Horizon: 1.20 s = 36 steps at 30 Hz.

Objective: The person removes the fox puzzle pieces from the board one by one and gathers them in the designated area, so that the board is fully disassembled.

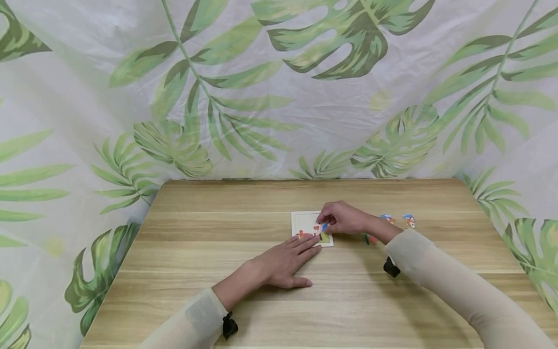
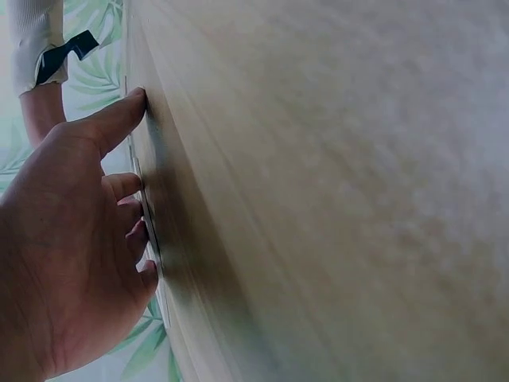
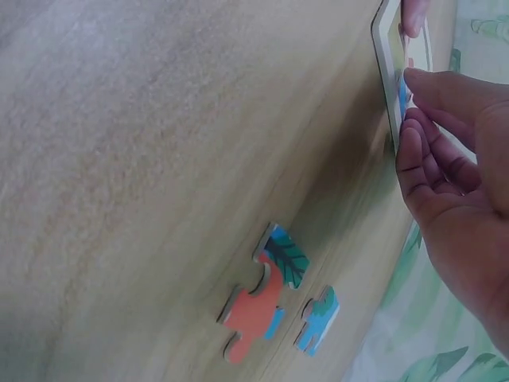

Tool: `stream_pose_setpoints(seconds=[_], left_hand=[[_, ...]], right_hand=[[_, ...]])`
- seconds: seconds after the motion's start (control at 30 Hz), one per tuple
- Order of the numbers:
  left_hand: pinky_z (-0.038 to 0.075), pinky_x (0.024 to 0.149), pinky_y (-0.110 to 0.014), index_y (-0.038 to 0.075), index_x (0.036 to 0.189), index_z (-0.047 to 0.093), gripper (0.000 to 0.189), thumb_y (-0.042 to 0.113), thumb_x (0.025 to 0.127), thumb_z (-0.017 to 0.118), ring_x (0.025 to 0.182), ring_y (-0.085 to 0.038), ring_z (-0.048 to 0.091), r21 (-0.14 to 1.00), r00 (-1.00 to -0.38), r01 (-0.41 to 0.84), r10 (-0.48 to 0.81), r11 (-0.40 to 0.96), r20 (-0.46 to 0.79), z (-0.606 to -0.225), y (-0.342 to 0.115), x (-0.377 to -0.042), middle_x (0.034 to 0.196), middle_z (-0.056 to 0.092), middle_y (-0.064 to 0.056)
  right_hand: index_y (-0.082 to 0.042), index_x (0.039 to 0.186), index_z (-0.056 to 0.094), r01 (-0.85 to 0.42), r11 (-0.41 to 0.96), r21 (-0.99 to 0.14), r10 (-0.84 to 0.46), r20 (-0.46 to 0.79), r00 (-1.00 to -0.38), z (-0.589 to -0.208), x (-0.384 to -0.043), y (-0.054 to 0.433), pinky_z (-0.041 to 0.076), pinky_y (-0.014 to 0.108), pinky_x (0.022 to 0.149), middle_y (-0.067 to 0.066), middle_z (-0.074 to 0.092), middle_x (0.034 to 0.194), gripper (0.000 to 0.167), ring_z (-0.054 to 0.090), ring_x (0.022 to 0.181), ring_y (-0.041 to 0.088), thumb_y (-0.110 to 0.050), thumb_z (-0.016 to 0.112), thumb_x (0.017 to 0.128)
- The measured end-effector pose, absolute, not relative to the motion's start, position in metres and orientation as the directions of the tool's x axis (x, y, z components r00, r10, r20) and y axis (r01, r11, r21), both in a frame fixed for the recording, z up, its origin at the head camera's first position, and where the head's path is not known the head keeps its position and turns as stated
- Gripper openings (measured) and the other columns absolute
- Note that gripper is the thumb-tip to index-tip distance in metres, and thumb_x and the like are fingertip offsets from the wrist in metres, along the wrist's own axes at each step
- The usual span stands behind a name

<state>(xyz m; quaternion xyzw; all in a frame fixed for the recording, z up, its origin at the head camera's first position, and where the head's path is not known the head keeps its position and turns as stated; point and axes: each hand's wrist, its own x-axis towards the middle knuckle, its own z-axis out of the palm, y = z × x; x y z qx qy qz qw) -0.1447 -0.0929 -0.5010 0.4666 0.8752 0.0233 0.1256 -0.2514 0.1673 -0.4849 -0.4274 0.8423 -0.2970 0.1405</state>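
A white-bordered puzzle board lies on the wooden table, partly filled with coloured pieces. My left hand rests with straight fingers on its lower edge, thumb spread on the table. In the left wrist view the fingertips touch the thin board from above. Over the board's right side my right hand pinches a small blue puzzle piece between thumb and fingers. The fingers hide part of that piece and of the board's upper right corner.
Right of the board lie loose puzzle pieces: a blue and orange one, another blue one and a red and green one under the right forearm. A leaf-patterned cloth hangs behind the table's back edge.
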Motion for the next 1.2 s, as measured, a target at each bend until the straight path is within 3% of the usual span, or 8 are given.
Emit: stream_pose_setpoints(seconds=[0.33, 1.2], left_hand=[[0.018, 0.132, -0.040, 0.013, 0.171, 0.019, 0.089, 0.063, 0.105, 0.050, 0.165, -0.021, 0.009, 0.114, -0.541, 0.809, 0.807, 0.576, -0.239, -0.493, -0.089, -0.145, 0.179, 0.010, -0.001], [0.012, 0.133, -0.038, 0.014, 0.171, 0.018, 0.090, 0.064, 0.105, 0.051, 0.165, -0.020, 0.008, 0.091, -0.553, 0.801, 0.789, 0.592, -0.267, -0.492, -0.086, -0.144, 0.179, 0.007, 0.001]], right_hand=[[0.002, 0.117, 0.078, -0.655, 0.487, -0.577, -0.809, -0.017, -0.587, -0.483, -0.252, 0.163, 0.058, 0.029, 0.079, 0.009, 0.069, 0.102, 0.028, 0.066, 0.090, 0.019, 0.001, 0.082, 0.089], [-0.005, 0.109, 0.073, -0.591, 0.492, -0.639, -0.776, -0.014, -0.631, -0.492, -0.253, 0.164, 0.056, 0.029, 0.076, 0.004, 0.067, 0.099, 0.025, 0.062, 0.088, 0.016, 0.003, 0.082, 0.088]])
